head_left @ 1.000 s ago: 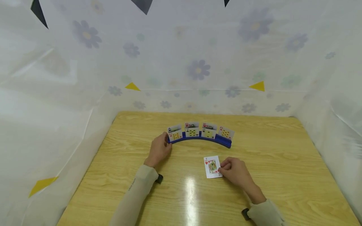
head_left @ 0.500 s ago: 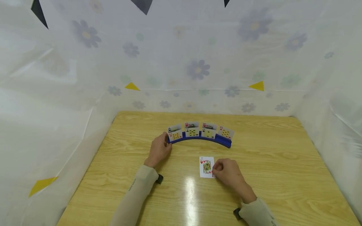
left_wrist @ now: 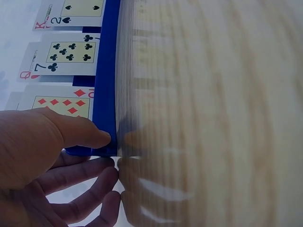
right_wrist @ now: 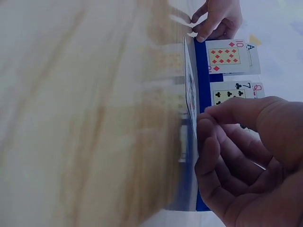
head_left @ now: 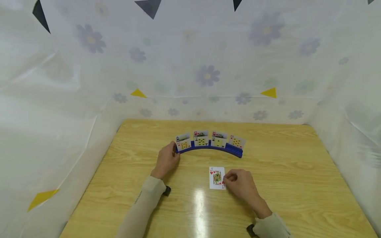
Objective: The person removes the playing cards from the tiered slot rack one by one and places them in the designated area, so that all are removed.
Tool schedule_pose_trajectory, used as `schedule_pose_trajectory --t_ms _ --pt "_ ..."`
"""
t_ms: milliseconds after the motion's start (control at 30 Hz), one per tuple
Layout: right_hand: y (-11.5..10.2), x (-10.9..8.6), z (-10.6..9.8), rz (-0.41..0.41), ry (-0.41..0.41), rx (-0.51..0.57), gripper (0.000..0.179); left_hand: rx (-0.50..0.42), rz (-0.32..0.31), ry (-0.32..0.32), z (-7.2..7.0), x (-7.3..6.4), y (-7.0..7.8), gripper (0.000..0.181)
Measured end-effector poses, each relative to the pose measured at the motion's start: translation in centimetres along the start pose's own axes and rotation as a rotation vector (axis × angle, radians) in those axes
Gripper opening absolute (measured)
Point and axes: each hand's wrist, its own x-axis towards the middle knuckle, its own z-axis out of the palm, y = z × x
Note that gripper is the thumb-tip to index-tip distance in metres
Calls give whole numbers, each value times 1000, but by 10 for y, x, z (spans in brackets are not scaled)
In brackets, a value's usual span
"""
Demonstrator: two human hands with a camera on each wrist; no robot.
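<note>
My left hand (head_left: 167,160) holds the left end of a curved blue card holder (head_left: 205,147). In the left wrist view its thumb (left_wrist: 90,131) lies on the front of the holder, and the other fingers sit around the end. Between thumb and fingertips, my right hand (head_left: 241,183) pinches the lower right edge of a jack of hearts (head_left: 217,178), face up in front of the holder. That card shows almost edge-on in the right wrist view. Several playing cards stand in the holder, among them a ten of diamonds (right_wrist: 226,57) and a seven of clubs (left_wrist: 66,57).
In the rear slot, further cards stand partly hidden, including an ace (head_left: 182,136). A single card with red marks (head_left: 236,142) stands near the holder's right end. The glossy wooden table (head_left: 297,185) is enclosed by white flowered sheeting (head_left: 178,59).
My right hand has slid the jack of hearts a little to the left, then stays nearly still over the last half second. The left hand keeps its place on the card holder.
</note>
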Motion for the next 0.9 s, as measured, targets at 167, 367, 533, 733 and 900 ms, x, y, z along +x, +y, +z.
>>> schedule_pose_trajectory --t_ms 167,367,533,733,900 --pt "0 7 -3 -9 93 4 4 -24 8 -1 5 3 -11 21" --pt "1 24 -7 -68 205 19 18 -59 94 44 14 4 -31 22" --pt "1 40 -9 -120 282 16 22 -61 47 26 6 0 -15 22" --pt "3 54 -8 -139 344 -27 23 -12 -3 1 1 -1 1 20" --pt "2 63 -5 -103 327 -47 28 -22 -13 0 1 -1 0 20"
